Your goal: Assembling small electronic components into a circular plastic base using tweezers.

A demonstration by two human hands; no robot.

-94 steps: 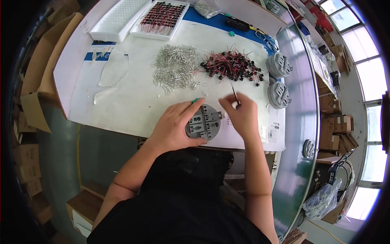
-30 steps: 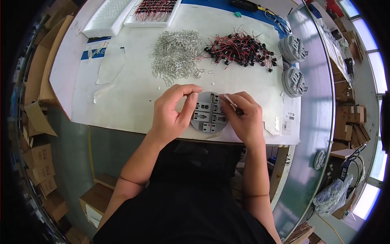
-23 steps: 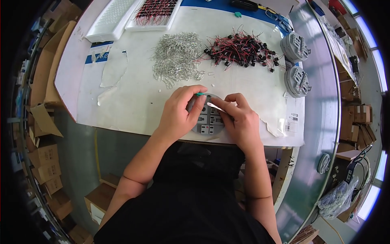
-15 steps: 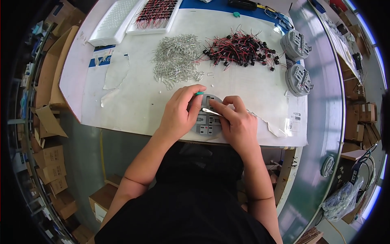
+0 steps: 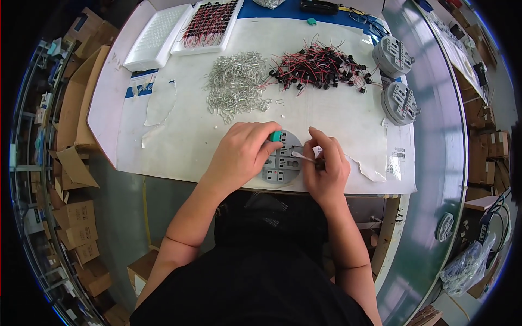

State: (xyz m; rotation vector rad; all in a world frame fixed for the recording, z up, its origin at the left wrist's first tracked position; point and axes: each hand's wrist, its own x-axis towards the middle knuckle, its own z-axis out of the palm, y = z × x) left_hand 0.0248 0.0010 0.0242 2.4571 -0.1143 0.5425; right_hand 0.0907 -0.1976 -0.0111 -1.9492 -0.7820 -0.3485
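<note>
At the near edge of the worktop (image 5: 176,149) lies a grey disc (image 5: 281,169), the left hand (image 5: 239,153) pinching a green block (image 5: 275,136) over its far part, the right hand (image 5: 328,169), apart, gripping a thin tool (image 5: 302,156), with metal clips (image 5: 235,89) and wired parts (image 5: 321,69) heaped beyond and white trays (image 5: 155,41) far left.

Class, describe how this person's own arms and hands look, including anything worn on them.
The left hand and right hand are ungloved. Both forearms are bare, with nothing visible on the wrists. The black top leaves the elbows uncovered.
</note>
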